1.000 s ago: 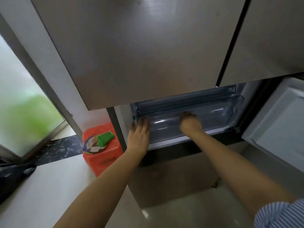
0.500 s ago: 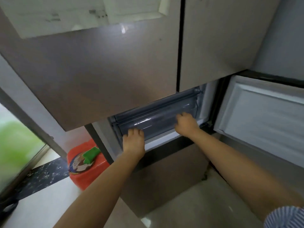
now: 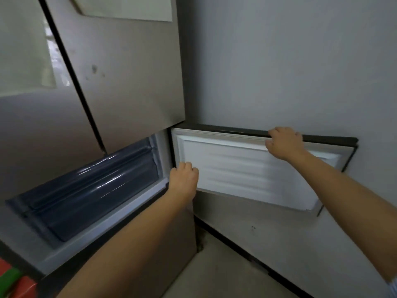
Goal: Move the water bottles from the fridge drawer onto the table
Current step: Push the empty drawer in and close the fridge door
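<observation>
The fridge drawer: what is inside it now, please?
Through the clear front of the fridge drawer only dark plastic ribs and reflections show; no water bottles are visible. Its floor and back are hidden by the wall and glare, so I cannot say it is empty.

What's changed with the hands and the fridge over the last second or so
Both hands have left the front of the clear drawer. The right hand now grips the top edge of the open lower door. The left hand has moved right to that door's hinge side; whether it grips is unclear. The view has swung right. The drawer sits pushed in as before, the door is open as before, and no bottles are visible.
</observation>
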The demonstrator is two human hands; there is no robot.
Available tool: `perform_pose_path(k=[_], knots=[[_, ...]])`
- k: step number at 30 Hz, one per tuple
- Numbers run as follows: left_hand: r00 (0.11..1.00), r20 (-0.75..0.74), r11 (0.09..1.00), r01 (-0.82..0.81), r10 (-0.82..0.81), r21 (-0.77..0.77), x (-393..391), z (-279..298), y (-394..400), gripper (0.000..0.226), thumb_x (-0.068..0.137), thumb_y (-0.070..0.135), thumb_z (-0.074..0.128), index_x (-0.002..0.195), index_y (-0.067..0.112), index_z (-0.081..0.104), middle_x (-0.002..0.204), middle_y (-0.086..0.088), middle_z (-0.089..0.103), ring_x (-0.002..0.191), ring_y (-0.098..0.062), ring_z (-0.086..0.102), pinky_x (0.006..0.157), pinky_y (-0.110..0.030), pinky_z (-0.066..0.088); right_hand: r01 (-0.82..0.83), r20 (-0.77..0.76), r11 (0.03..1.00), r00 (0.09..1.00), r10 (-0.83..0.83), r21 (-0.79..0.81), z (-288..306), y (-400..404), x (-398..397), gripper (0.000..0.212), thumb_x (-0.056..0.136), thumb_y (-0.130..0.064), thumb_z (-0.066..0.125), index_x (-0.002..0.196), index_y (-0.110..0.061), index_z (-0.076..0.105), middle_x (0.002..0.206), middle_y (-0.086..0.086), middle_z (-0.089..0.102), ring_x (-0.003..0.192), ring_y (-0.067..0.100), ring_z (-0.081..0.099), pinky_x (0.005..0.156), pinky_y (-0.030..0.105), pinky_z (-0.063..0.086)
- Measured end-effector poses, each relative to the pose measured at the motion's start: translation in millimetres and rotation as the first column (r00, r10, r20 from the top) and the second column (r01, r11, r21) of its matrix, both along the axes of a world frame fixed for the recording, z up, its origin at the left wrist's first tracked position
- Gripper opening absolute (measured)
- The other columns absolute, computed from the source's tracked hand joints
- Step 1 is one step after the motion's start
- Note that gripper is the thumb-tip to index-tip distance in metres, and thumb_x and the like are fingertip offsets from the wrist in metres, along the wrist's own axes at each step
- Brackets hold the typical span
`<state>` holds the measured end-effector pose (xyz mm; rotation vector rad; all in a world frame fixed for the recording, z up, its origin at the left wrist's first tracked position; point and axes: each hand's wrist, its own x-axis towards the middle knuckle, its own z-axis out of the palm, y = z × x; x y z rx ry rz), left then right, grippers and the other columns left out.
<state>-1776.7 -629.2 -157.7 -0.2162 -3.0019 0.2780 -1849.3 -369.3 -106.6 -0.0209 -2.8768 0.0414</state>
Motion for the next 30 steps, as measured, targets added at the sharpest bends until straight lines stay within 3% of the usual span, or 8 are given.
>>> perform_pose_path(k=[5, 9, 14, 18, 21, 23, 26, 30], knots=[[0.998, -0.036, 0.995, -0.045, 0.048, 0.092, -9, 10, 89, 0.026, 0.088, 0.004, 0.045, 0.113, 0.005, 0.05, 0.122, -0.013, 0.048, 0.115, -0.03, 0.042, 0.085, -0.036, 0.04, 0.093, 0.213, 0.99, 0.97, -0.114, 0.105, 4, 112, -25, 0.053, 0.097, -0.041, 0.023, 0.143, -0.014, 0.027, 0.154, 0.005, 0.024, 0.14, 0.027, 0.02, 0.111, 0.056, 0.016], [0.994, -0.028, 0.98, -0.095, 0.101, 0.175, -8, 8, 145, 0.024, 0.092, 0.014, 0.043, 0.115, 0.007, 0.049, 0.123, -0.012, 0.049, 0.115, -0.029, 0.042, 0.086, -0.035, 0.042, 0.012, 0.27, 1.0, 0.963, -0.011, -0.002, -14, 154, -31, 0.056, 0.097, -0.046, 0.021, 0.143, -0.015, 0.025, 0.152, 0.009, 0.028, 0.137, 0.028, 0.028, 0.112, 0.052, 0.017], [0.99, 0.037, 0.943, -0.143, 0.139, 0.301, 19, 6, 186, 0.039, 0.095, 0.03, 0.043, 0.125, 0.007, 0.049, 0.125, -0.013, 0.051, 0.117, -0.029, 0.045, 0.09, -0.038, 0.044, -0.225, 0.291, 0.969, 0.938, 0.188, 0.102, 2, 155, -5, 0.05, 0.095, -0.043, 0.033, 0.124, -0.006, 0.05, 0.127, 0.016, 0.054, 0.114, 0.031, 0.051, 0.089, 0.036, 0.043], [0.985, 0.023, 0.938, -0.171, 0.172, 0.3, 53, 7, 189, 0.045, 0.096, 0.038, 0.04, 0.127, 0.007, 0.048, 0.124, -0.014, 0.052, 0.116, -0.029, 0.048, 0.09, -0.039, 0.044, -0.452, 0.397, 0.87, 0.848, 0.35, 0.198, 21, 134, 43, 0.043, 0.09, -0.037, 0.044, 0.107, -0.001, 0.061, 0.109, 0.016, 0.064, 0.097, 0.03, 0.059, 0.076, 0.03, 0.044], [0.971, -0.023, 0.905, -0.215, 0.239, 0.367, 83, 13, 173, 0.045, 0.097, 0.039, 0.037, 0.127, 0.008, 0.048, 0.123, -0.014, 0.054, 0.113, -0.029, 0.052, 0.085, -0.037, 0.045, -0.554, 0.47, 0.831, 0.747, 0.469, 0.052, 31, 102, 84, 0.04, 0.091, -0.031, 0.045, 0.098, 0.004, 0.063, 0.087, 0.017, 0.062, 0.072, 0.027, 0.056, 0.062, 0.028, 0.044], [0.956, -0.084, 0.904, -0.236, 0.283, 0.357, 106, 19, 157, 0.041, 0.097, 0.037, 0.035, 0.119, 0.008, 0.052, 0.119, -0.014, 0.057, 0.107, -0.03, 0.054, 0.079, -0.036, 0.044, -0.593, 0.534, 0.801, 0.653, 0.538, -0.081, 33, 76, 106, 0.032, 0.091, -0.017, 0.042, 0.103, 0.005, 0.062, 0.082, 0.017, 0.065, 0.068, 0.026, 0.06, 0.062, 0.029, 0.05], [0.922, -0.141, 0.885, -0.289, 0.36, 0.366, 146, 27, 130, 0.039, 0.097, 0.036, 0.034, 0.117, 0.01, 0.054, 0.116, -0.013, 0.059, 0.103, -0.029, 0.056, 0.074, -0.034, 0.043, -0.714, 0.471, 0.695, 0.584, 0.661, -0.09, 26, 31, 129, 0.041, 0.086, -0.001, 0.04, 0.123, -0.004, 0.057, 0.118, 0.016, 0.064, 0.1, 0.028, 0.061, 0.087, 0.03, 0.048], [0.871, -0.033, 0.772, -0.416, 0.49, 0.481, 206, 34, 84, 0.043, 0.094, 0.046, 0.038, 0.111, 0.013, 0.058, 0.108, -0.008, 0.065, 0.09, -0.021, 0.059, 0.069, -0.032, 0.049, -0.823, 0.326, 0.563, 0.512, 0.794, -0.078, 5, -39, 152, 0.066, 0.087, 0.003, 0.044, 0.146, -0.016, 0.022, 0.154, 0.007, 0.024, 0.139, 0.025, 0.028, 0.112, 0.032, 0.031]])
